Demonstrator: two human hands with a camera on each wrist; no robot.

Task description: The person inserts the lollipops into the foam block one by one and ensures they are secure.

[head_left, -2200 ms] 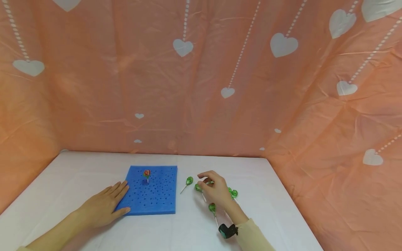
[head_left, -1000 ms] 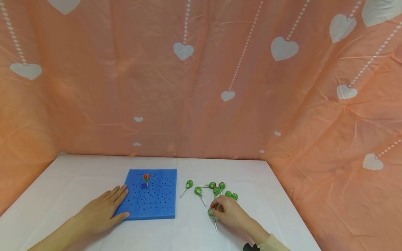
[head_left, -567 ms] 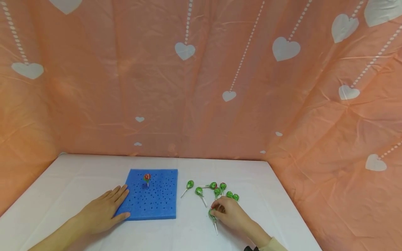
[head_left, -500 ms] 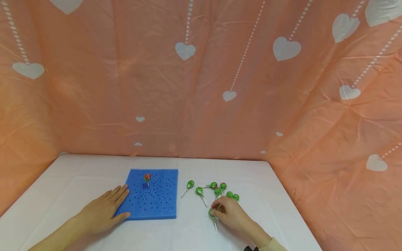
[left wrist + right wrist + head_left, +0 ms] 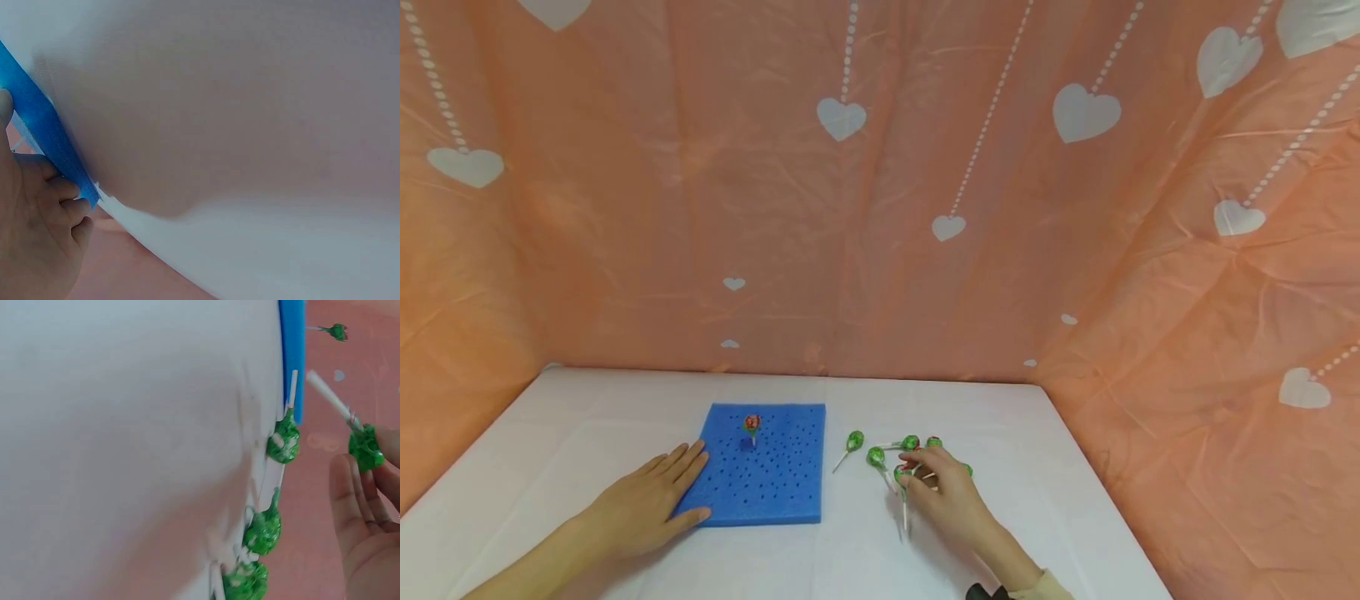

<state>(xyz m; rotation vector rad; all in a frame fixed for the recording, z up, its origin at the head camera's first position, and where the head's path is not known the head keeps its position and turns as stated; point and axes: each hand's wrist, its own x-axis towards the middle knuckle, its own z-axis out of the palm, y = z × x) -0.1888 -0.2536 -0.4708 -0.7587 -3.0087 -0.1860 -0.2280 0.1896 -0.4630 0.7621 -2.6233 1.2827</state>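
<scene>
My left hand [image 5: 640, 508] lies flat with straight fingers on the left edge of a blue foam board [image 5: 775, 483] dotted with small holes. One lollipop [image 5: 752, 422] with a red and green wrapper stands upright in the board's upper left part. In my right hand [image 5: 947, 500] a green-wrapped lollipop [image 5: 365, 449] is pinched by its head between thumb and fingers, lifted off the table. Its white stick points down in the head view. The right wrist view shows the stick free of the fingers. The left wrist view shows the left hand [image 5: 37, 219] at the board's edge.
Several green lollipops lie on the white table [image 5: 625, 400] right of the board, among them one near its edge [image 5: 854, 442] and another [image 5: 876, 457] closer to my right hand. Some are partly hidden behind that hand. An orange curtain [image 5: 880, 208] with white hearts encloses the table.
My right hand moved from the back of the group to the nearest lollipop, took its head, and has now raised it a little, up and left in view. The left hand stays on the board.
</scene>
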